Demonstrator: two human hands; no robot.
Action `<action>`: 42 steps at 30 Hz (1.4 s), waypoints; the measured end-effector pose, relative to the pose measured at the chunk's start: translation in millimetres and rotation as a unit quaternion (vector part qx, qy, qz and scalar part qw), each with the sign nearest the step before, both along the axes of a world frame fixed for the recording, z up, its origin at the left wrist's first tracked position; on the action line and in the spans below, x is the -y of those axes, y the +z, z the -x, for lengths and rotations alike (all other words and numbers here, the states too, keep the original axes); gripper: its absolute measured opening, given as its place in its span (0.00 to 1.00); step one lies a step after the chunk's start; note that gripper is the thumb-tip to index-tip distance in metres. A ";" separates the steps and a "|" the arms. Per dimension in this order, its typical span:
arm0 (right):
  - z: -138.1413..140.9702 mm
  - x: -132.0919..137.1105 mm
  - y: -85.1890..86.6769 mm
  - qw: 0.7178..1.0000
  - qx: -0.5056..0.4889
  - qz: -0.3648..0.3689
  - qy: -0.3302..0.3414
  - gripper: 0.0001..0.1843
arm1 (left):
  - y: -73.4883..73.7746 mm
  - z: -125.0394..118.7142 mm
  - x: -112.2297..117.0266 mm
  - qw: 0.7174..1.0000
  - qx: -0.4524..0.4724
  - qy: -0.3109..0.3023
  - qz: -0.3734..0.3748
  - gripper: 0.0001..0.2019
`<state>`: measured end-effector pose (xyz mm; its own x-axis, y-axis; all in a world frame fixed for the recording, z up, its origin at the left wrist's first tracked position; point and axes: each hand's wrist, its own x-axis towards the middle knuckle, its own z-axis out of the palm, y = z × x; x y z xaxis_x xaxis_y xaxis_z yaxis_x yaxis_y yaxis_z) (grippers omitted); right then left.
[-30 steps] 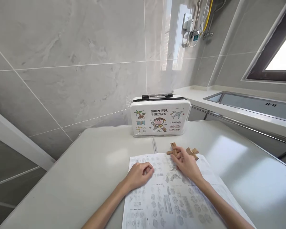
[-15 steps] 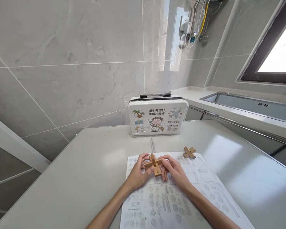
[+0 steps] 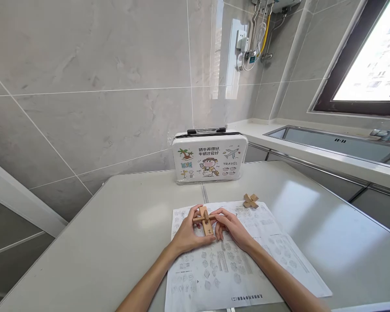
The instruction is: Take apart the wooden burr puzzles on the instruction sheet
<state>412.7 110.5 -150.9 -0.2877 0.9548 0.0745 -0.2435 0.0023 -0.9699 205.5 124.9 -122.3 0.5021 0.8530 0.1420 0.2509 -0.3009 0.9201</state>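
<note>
Both my hands hold a cross-shaped wooden puzzle (image 3: 204, 219) just above a printed instruction sheet (image 3: 234, 268) on the white table. My left hand (image 3: 186, 234) pinches its left arm with fingers curled. My right hand (image 3: 232, 225) grips its right side. A marked piece of the puzzle points toward me. A second wooden cross puzzle (image 3: 250, 200) lies on the table at the sheet's far right corner, untouched.
A white tin case (image 3: 209, 157) with cartoon travel pictures and a black handle stands against the tiled wall at the table's (image 3: 117, 225) back. A steel sink (image 3: 338, 141) sits in the counter to the right, under a window. Pipes and cables hang on the wall above.
My right hand brought one wooden puzzle from the far edge of the sheet toward me, and my left hand joined it. Both now hold it lower over the sheet.
</note>
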 end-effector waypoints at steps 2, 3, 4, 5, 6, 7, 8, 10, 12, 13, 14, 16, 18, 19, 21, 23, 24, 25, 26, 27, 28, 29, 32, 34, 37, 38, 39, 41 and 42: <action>-0.2 1.7 0.6 1.000 0.004 -0.005 -0.005 0.23 | 1.1 -0.5 1.1 1.000 -0.001 -0.010 -0.024 0.46; -0.2 2.9 1.4 1.000 0.006 -0.008 -0.009 0.23 | 1.7 -0.6 1.5 0.999 -0.004 -0.014 -0.032 0.45; 0.0 4.1 2.6 1.000 0.009 -0.010 -0.013 0.23 | 2.3 -0.8 1.9 0.999 -0.008 -0.018 -0.038 0.45; 0.2 5.4 4.0 1.000 0.012 -0.013 -0.017 0.24 | 2.9 -0.8 2.2 0.999 -0.013 -0.020 -0.043 0.45; 0.6 6.7 5.6 1.000 0.016 -0.015 -0.020 0.24 | 3.4 -0.8 2.4 0.998 -0.018 -0.021 -0.047 0.44; 0.9 7.7 7.2 0.999 0.019 -0.017 -0.022 0.25 | 4.0 -0.7 2.5 0.998 -0.023 -0.021 -0.052 0.44; 1.3 8.5 8.8 0.999 0.023 -0.018 -0.024 0.25 | 4.5 -0.5 2.6 0.998 -0.027 -0.021 -0.056 0.44; 1.9 9.3 10.9 0.999 0.031 -0.019 -0.027 0.26 | 5.5 -0.2 2.5 0.997 -0.032 -0.018 -0.062 0.44; 2.5 9.0 11.1 0.999 0.041 -0.019 -0.028 0.27 | 6.4 -0.1 2.5 0.997 -0.034 -0.018 -0.064 0.43; 2.8 8.6 10.4 0.998 0.047 -0.019 -0.028 0.27 | 6.7 0.0 2.5 0.997 -0.033 -0.018 -0.064 0.42; 3.2 8.3 9.3 0.998 0.053 -0.019 -0.029 0.27 | 6.9 0.0 2.4 0.997 -0.032 -0.017 -0.065 0.42; 3.9 7.9 6.4 0.998 0.061 -0.019 -0.029 0.27 | 6.6 0.4 2.1 0.998 -0.029 -0.012 -0.060 0.41; 4.0 8.0 3.7 0.997 0.072 -0.027 -0.033 0.26 | 5.0 1.0 1.0 0.999 -0.028 -0.002 -0.044 0.42; 3.7 8.1 2.9 0.995 0.084 -0.036 -0.035 0.26 | 3.7 1.5 -0.1 0.999 -0.029 0.005 -0.033 0.42; 1.8 7.8 2.7 0.988 0.129 -0.069 -0.040 0.23 | 0.7 2.4 -2.9 0.999 -0.030 0.016 -0.015 0.43; -1.2 6.0 4.5 0.979 0.177 -0.096 -0.030 0.22 | -1.9 3.2 -6.4 0.999 -0.025 0.023 -0.005 0.43; -2.8 4.4 5.8 0.975 0.197 -0.106 -0.020 0.21 | -2.8 3.5 -8.0 0.999 -0.023 0.025 -0.001 0.43; -4.4 2.4 7.3 0.969 0.216 -0.117 -0.011 0.19 | -3.5 3.8 -9.5 0.999 -0.021 0.027 0.003 0.43; -5.6 0.1 8.7 0.963 0.237 -0.130 -0.003 0.18 | -4.0 4.0 -10.6 0.999 -0.021 0.029 0.009 0.44; -6.4 -2.3 9.8 0.955 0.258 -0.143 0.003 0.16 | -4.6 4.2 -11.4 0.999 -0.022 0.032 0.016 0.45; -6.8 -4.6 10.6 0.948 0.278 -0.154 0.006 0.15 | -5.1 4.4 -11.8 0.999 -0.022 0.034 0.024 0.46; -6.7 -6.5 11.0 0.942 0.292 -0.163 0.006 0.14 | -5.8 4.6 -11.8 0.999 -0.021 0.038 0.032 0.46; -4.8 -8.6 10.7 0.936 0.296 -0.189 -0.011 0.11 | -7.6 5.2 -10.2 0.998 -0.008 0.042 0.051 0.48; -4.0 -7.0 10.1 0.940 0.274 -0.205 -0.022 0.09 | -7.2 5.5 -8.2 0.998 -0.012 0.045 0.044 0.48; -5.9 -3.1 8.6 0.956 0.230 -0.175 -0.050 0.12 | -3.9 5.5 -5.6 0.996 -0.067 0.060 -0.008 0.48; -7.1 -2.1 7.6 0.964 0.213 -0.149 -0.061 0.15 | -3.0 5.5 -5.1 0.993 -0.088 0.068 -0.028 0.48; -8.1 -1.5 6.4 0.972 0.195 -0.119 -0.062 0.18 | -2.7 5.5 -4.9 0.990 -0.105 0.076 -0.047 0.48; -9.3 -1.2 3.8 0.983 0.160 -0.071 -0.046 0.22 | -4.6 6.0 -4.9 0.984 -0.128 0.090 -0.083 0.47; -9.2 -1.4 2.9 0.986 0.150 -0.059 -0.033 0.22 | -6.9 6.4 -5.1 0.982 -0.134 0.092 -0.100 0.47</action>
<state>421.8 111.9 -148.1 -0.2509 0.9621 0.1067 0.0590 0.1252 -0.9904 199.1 130.0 -129.1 0.3835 0.9016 0.2002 0.5431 -0.3955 0.7407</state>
